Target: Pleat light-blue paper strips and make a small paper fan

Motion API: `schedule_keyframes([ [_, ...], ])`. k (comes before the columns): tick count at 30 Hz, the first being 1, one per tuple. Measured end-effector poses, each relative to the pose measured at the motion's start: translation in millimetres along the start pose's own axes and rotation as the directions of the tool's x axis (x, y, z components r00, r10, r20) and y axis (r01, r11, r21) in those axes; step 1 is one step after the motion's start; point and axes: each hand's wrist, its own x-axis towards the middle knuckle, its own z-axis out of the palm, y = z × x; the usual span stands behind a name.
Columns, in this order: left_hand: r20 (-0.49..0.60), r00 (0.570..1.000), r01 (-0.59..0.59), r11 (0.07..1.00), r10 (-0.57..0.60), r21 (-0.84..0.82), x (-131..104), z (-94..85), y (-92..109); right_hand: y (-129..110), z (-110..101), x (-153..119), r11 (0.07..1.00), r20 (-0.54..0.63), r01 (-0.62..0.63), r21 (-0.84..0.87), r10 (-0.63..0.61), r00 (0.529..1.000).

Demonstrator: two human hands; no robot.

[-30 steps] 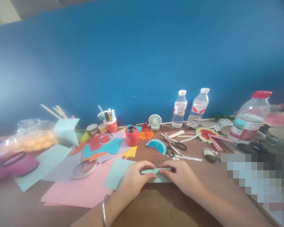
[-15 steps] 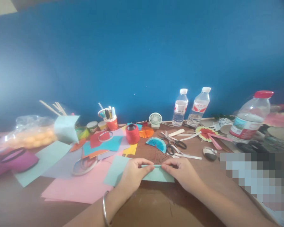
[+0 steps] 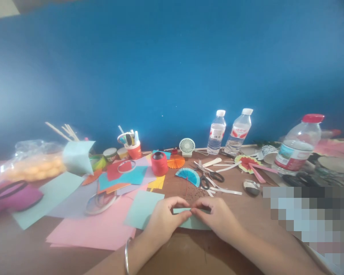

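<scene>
Over brown table (image 3: 263, 225), hands (image 3: 164, 217) (image 3: 220, 218) pinch tight on pale-green paper (image 3: 193, 223), closer together than before.

On my feed a plain blue wall (image 3: 160, 57) fills the upper half, smooth apart from a few tiny pale specks near the middle. I see a soft, whitish glare on its left side, and the blue deepens toward the top right corner. At the top left, a pale patch (image 3: 4, 8) borders a grey-brown strip; I can't tell what either is. Below, a brown tabletop (image 3: 263, 214) reaches back to the wall. Blocky pixelation hides the lower right from me.
</scene>
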Motion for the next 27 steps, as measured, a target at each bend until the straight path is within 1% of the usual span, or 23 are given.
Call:
schedule_keyframes([
  [2, 0.0, 1.0, -0.011, 1.0, 0.011, -0.009, -0.4, -0.5, 0.8, 0.9, -0.1, 0.3, 1.0, 0.014, -0.002, 0.002, 0.002, 1.0],
  [11, 0.007, 0.997, 0.07, 0.997, -0.07, 0.015, 4.7, -3.1, -1.7, -0.3, -3.9, 0.9, 1.0, 0.051, 0.005, -0.003, -0.004, 0.999],
  [14, 0.011, 0.997, 0.079, 0.997, -0.079, 0.009, 3.8, -2.2, -0.6, -0.3, -3.2, 0.6, 1.0, 0.051, 0.009, -0.004, -0.009, 0.999],
  [19, 0.024, 0.996, 0.088, 0.996, -0.088, -0.029, 3.8, -1.8, -4.4, -1.8, -3.2, 0.9, 0.999, 0.047, -0.047, -0.003, 0.047, 0.998],
  [21, 0.007, 0.995, 0.099, 0.993, -0.099, -0.061, 5.4, -2.4, -7.9, -0.6, -6.0, 2.0, 0.998, 0.027, -0.065, 0.015, 0.065, 0.998],
  [25, -0.071, 0.984, 0.152, 0.981, -0.161, -0.12, 8.1, -3.8, -12.1, 3.1, -12.6, 4.2, 0.996, -0.058, -0.073, 0.049, 0.076, 0.995],
  [27, -0.08, 0.98, 0.17, 0.976, -0.182, -0.134, 8.3, -3.8, -11.2, 2.5, -12.9, 4.5, 0.996, -0.053, -0.065, 0.064, 0.068, 0.996],
])
